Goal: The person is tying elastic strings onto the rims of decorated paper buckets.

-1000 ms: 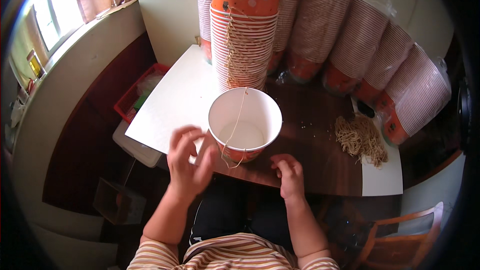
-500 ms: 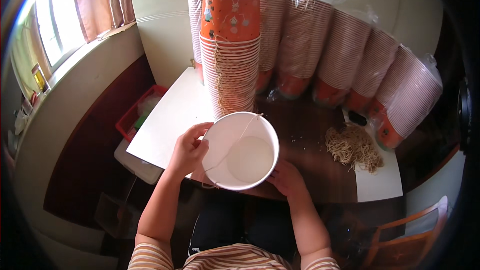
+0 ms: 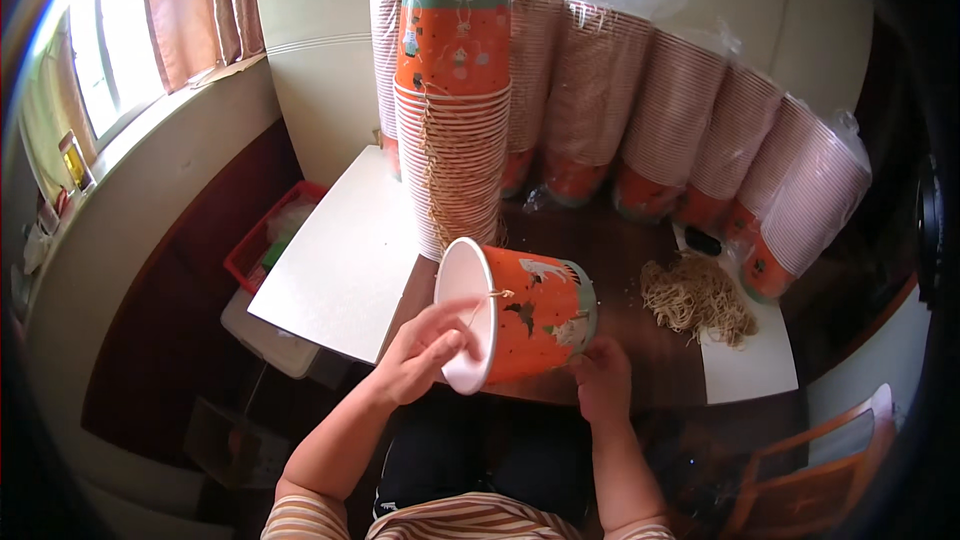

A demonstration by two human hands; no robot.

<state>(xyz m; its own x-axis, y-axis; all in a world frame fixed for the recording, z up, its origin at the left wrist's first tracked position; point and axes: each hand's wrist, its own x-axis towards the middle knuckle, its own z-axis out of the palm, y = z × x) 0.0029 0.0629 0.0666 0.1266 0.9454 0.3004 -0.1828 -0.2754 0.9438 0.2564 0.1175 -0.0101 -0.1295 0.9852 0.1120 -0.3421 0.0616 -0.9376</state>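
Observation:
An orange paper bucket (image 3: 540, 312) with a green base band and printed figures lies tilted on its side, its white mouth turned left. A knotted cord (image 3: 502, 293) sits at its rim. My right hand (image 3: 604, 380) grips the bucket at its base end, some fingers hidden behind it. My left hand (image 3: 425, 348) reaches across the mouth with fingers apart and slightly blurred, near the white inner wall. Behind the bucket rises a tall stack of matching nested buckets (image 3: 455, 155), top one upside down, with cords hanging down its side.
Several plastic-wrapped bucket stacks (image 3: 670, 110) line the back of the brown table (image 3: 660, 370). A heap of tan cords (image 3: 697, 298) lies at the right beside a dark object (image 3: 702, 239). A white board (image 3: 335, 260) covers the left side; a red basket (image 3: 262, 240) stands beyond it.
The bucket has turned from mouth facing up toward me to lying sideways, mouth left. My left hand has shifted from its outer rim to the mouth; my right hand now grips the base end.

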